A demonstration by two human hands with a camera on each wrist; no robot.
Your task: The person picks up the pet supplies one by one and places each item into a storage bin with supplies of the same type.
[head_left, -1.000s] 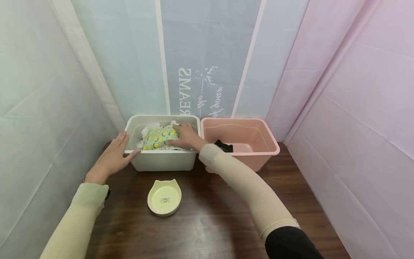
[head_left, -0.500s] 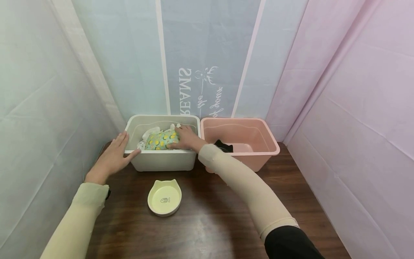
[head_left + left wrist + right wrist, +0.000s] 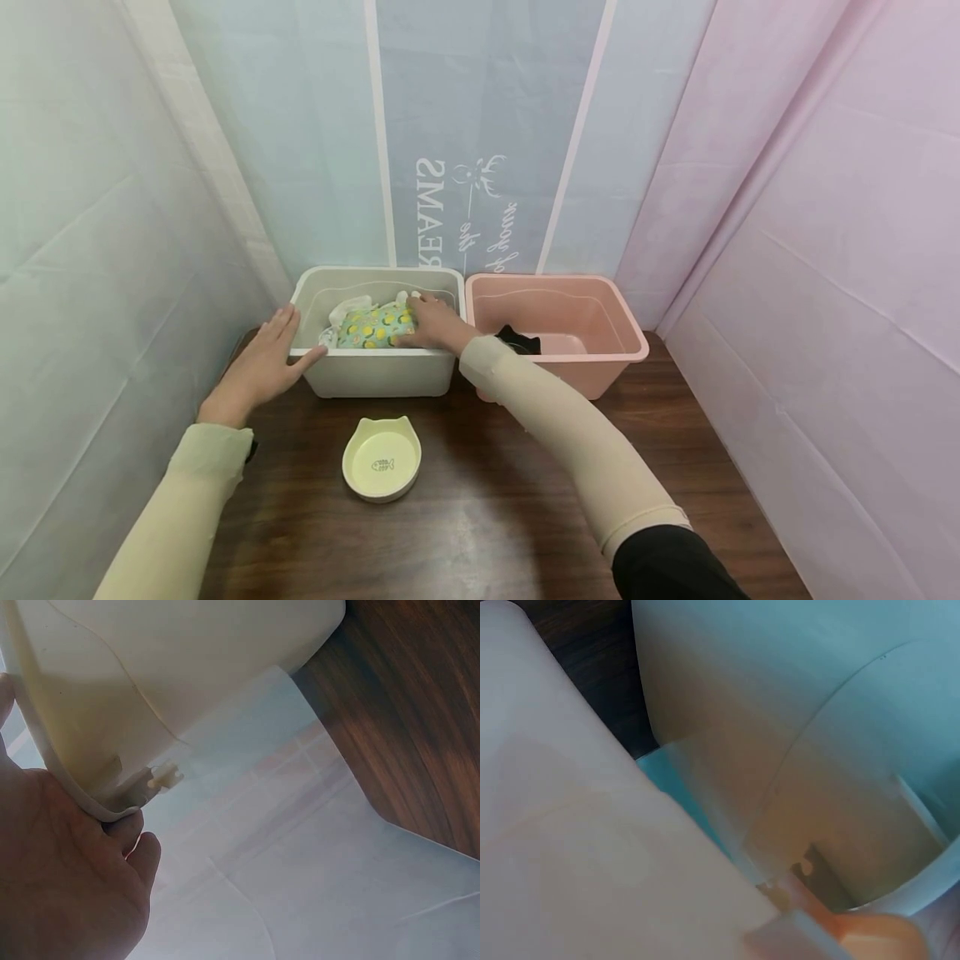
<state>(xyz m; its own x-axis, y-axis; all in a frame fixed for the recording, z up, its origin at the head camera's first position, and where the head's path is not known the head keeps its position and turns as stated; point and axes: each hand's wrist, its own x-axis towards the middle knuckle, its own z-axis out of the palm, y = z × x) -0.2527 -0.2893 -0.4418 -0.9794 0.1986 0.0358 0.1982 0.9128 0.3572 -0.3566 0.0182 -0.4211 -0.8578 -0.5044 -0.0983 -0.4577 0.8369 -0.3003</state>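
Head view: lemon-print cloth [image 3: 370, 326] lengthwise left-right.

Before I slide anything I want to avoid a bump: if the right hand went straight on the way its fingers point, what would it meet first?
The right hand points left across the white bin, already on the lemon-print cloth. Going on, it would likely push that cloth toward the bin's left wall; depth is unclear.

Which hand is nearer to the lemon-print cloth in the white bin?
Right. The right hand rests on the lemon-print cloth inside the white bin; the left hand stays outside, against the bin's left rim.
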